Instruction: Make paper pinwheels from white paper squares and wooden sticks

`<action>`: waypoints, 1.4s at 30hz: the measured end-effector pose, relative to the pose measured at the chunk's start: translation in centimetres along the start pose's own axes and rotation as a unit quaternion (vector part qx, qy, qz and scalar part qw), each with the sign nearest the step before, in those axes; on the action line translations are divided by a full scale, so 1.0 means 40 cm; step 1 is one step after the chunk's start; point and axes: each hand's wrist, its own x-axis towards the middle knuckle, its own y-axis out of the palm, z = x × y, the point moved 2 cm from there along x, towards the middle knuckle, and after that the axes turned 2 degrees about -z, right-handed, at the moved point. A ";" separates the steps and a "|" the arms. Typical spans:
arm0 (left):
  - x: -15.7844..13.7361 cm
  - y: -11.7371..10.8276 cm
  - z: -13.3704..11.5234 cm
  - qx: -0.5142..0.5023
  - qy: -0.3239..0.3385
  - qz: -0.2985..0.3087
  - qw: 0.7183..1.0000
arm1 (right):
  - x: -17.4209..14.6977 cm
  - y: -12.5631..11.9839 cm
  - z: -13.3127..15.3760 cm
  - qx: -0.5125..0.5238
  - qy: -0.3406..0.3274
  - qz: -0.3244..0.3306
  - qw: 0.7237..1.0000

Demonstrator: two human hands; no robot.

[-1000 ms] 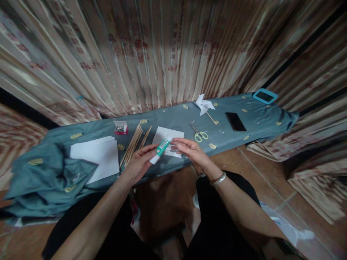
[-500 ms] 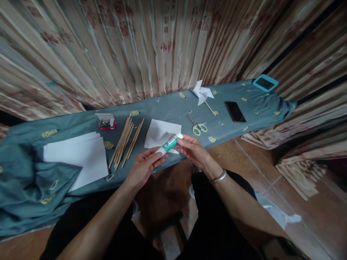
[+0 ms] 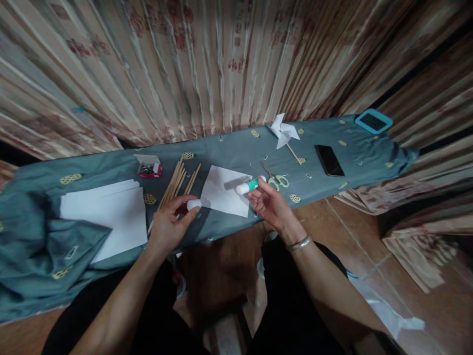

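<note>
My right hand point(image 3: 269, 203) is closed round a white and green glue stick point(image 3: 248, 186), its uncapped end pointing left above a square sheet of white paper point(image 3: 225, 190). Between the thumb and fingers of my left hand point(image 3: 170, 220) is the white glue stick cap point(image 3: 194, 205), held apart from the stick. Several wooden sticks point(image 3: 172, 183) lie just beyond my left hand, partly hidden by it. Scissors with pale green handles point(image 3: 278, 182) rest on the cloth past my right hand.
A stack of white paper point(image 3: 107, 212) lies at the left, with a small red box of metal pins point(image 3: 149, 168) behind it. Toward the right are a paper pinwheel point(image 3: 284, 132), a black phone point(image 3: 329, 160) and a blue-framed device point(image 3: 374, 121). Curtains point(image 3: 207, 64) hang behind the cloth-covered table point(image 3: 236, 148).
The cap has come off the glue stick. My left hand has moved left with the cap, while my right hand holds the stick a little further right. The view has shifted slightly.
</note>
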 end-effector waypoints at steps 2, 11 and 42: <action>0.011 -0.033 0.007 0.061 0.048 -0.020 0.997 | 0.009 -0.002 -0.005 -0.005 0.004 0.008 1.000; 0.107 -0.155 0.093 0.252 0.098 -0.107 0.957 | 0.055 -0.011 -0.027 0.003 0.024 0.038 0.999; -0.023 0.117 -0.030 0.291 0.301 0.096 0.903 | 0.082 -0.007 -0.007 -0.131 -0.144 -0.038 0.980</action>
